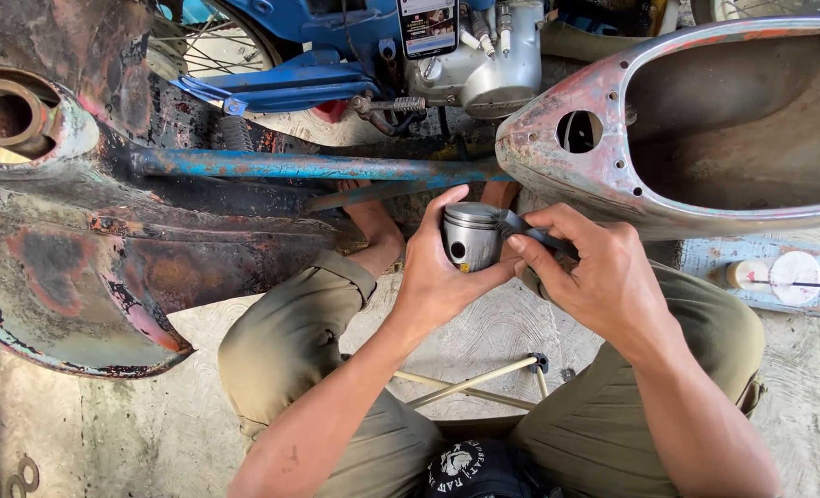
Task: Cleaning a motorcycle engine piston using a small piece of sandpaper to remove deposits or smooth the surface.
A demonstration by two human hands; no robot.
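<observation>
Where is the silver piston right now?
Head view, centre: the piston sits in the left hand, the right hand alongside, below the blue tube.

A motorcycle repair workshop: rusty stripped frame (106, 240), blue motorbike (336, 55) (engine exposed), bare concrete floor (106, 433).

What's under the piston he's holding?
Below the piston, held in the left hand, lie bare concrete floor and thin pale rods, between the knees. The piston's underside faces away, and the right hand covers its right side.
</observation>
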